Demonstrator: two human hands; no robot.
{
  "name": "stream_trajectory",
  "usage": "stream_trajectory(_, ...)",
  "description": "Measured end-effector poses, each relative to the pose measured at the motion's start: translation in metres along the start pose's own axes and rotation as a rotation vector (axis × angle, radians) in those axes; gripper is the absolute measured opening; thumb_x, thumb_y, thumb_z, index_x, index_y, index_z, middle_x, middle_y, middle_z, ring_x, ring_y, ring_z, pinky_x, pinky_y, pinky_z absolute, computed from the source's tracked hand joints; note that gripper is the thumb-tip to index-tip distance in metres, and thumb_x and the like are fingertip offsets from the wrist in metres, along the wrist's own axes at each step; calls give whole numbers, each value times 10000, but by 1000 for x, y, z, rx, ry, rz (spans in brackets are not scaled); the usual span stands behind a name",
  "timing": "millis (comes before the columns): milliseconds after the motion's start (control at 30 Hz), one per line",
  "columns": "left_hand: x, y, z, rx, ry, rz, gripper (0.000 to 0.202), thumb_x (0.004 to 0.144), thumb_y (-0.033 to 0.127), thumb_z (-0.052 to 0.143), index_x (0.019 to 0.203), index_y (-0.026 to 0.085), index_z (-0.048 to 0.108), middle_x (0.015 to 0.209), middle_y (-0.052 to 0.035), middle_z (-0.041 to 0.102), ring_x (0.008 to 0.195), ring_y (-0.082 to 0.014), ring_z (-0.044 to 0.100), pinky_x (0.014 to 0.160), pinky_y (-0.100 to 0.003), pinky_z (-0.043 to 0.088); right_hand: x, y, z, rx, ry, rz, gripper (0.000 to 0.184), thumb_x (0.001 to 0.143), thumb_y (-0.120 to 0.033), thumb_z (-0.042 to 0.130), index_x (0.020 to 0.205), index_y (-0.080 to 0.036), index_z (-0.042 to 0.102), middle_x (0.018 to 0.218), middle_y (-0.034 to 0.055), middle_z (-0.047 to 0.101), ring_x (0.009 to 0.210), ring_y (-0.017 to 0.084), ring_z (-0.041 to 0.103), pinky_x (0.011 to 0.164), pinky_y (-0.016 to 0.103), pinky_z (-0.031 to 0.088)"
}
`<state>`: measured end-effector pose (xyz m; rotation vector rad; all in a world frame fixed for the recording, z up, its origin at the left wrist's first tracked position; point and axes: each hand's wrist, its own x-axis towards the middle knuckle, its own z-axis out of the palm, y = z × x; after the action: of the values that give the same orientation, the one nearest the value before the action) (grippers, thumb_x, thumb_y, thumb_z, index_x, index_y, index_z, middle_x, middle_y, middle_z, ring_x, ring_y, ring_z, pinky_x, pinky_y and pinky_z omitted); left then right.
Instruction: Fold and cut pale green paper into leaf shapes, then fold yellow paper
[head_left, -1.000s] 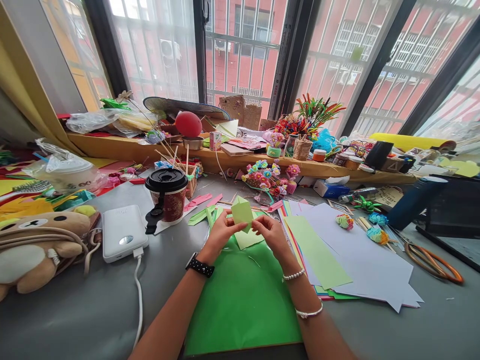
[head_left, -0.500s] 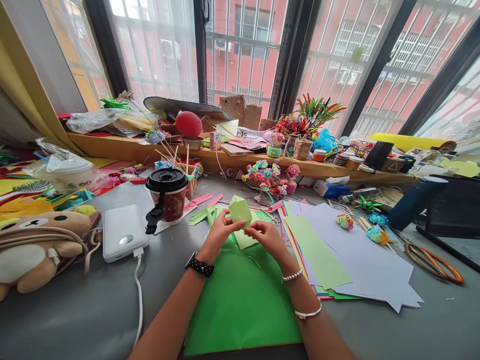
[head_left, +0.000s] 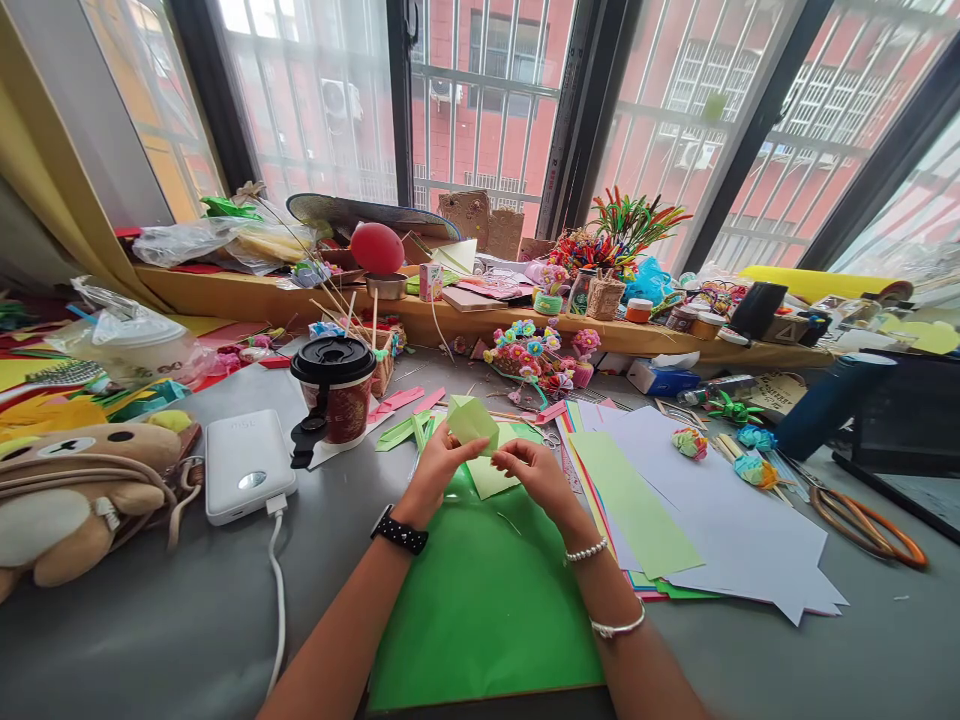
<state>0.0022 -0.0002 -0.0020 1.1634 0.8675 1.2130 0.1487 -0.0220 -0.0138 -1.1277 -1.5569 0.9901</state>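
Observation:
A folded piece of light green paper [head_left: 471,420] is pinched in my left hand [head_left: 435,465], with the thumb along its lower edge. My right hand [head_left: 534,475] is closed, its fingertips together at the paper's lower right corner; whether they grip that corner is hard to make out. Beneath the hands, another light green sheet [head_left: 493,480] lies on the shiny green mat [head_left: 487,600]. Folded green strips [head_left: 401,432] lie just beyond my left hand.
A lidded coffee cup [head_left: 334,390] and a white power bank [head_left: 251,465] stand left of my arms. To the right lie white sheets [head_left: 750,510], a light green strip [head_left: 634,500], paper flowers [head_left: 690,443] and orange-handled scissors [head_left: 870,525]. A cluttered sill [head_left: 300,300] runs behind.
The folded paper has tipped over to the left and lower in my left hand. Both hands stay at nearly the same spot.

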Motion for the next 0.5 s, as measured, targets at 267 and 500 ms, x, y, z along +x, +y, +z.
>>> stream_trajectory(267, 1, -1, -2, -53, 59, -59, 470, 529, 295, 721, 934, 141, 538, 884, -69, 647, 814, -188, 595, 723, -283, 436, -1, -5, 1, 78, 18, 46, 234, 677, -369, 573, 729, -148, 629, 680, 23, 612, 630, 122, 547, 582, 241, 441)
stream_trajectory(500, 0, -1, -1, -45, 21, -60, 487, 540, 291, 714, 962, 137, 527, 899, -73, 640, 797, -180, 595, 717, -281, 439, -3, -6, 1, 64, -19, 35, 219, 683, -344, 573, 744, -146, 644, 699, 28, 621, 641, 122, 547, 588, 239, 428)
